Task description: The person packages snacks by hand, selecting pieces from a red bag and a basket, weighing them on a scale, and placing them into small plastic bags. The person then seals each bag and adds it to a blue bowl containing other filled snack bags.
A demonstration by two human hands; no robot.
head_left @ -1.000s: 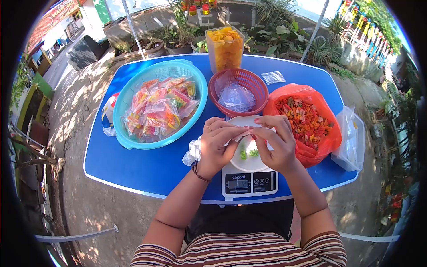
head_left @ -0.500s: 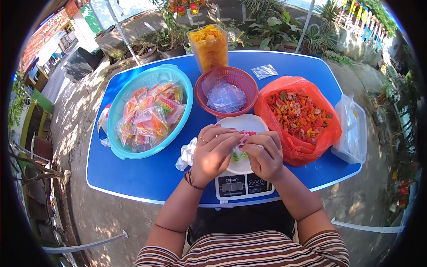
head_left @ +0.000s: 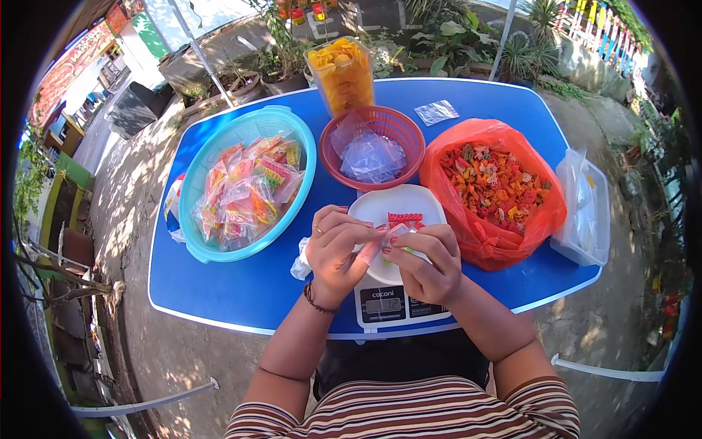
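Note:
Over a white plate (head_left: 420, 196) on a kitchen scale (head_left: 382, 294), my left hand (head_left: 339, 250) and my right hand (head_left: 427, 262) meet fingertip to fingertip. Both pinch a small clear plastic bag (head_left: 395, 235) between them. A red twisted snack piece (head_left: 404, 217) lies on the plate beyond my fingers. Something pale green on the plate is mostly covered by my right hand. The scale's display is lit, but its digits are too blurred to read. Crumpled white plastic (head_left: 300, 260) sits on the table beside my left hand.
A turquoise basket (head_left: 310, 164) holds several filled packets. A red basket (head_left: 418, 150) contains clear bags. The orange plastic bag (head_left: 482, 252) holds colourful snacks. A clear tub (head_left: 585, 249) stands right, a container of yellow chips (head_left: 342, 73) behind, and a flat bag (head_left: 436, 112) on the blue table (head_left: 219, 293).
My hands have drawn slightly apart and turned, so more of the clear bag and the red piece on the plate shows. The view has shifted a little.

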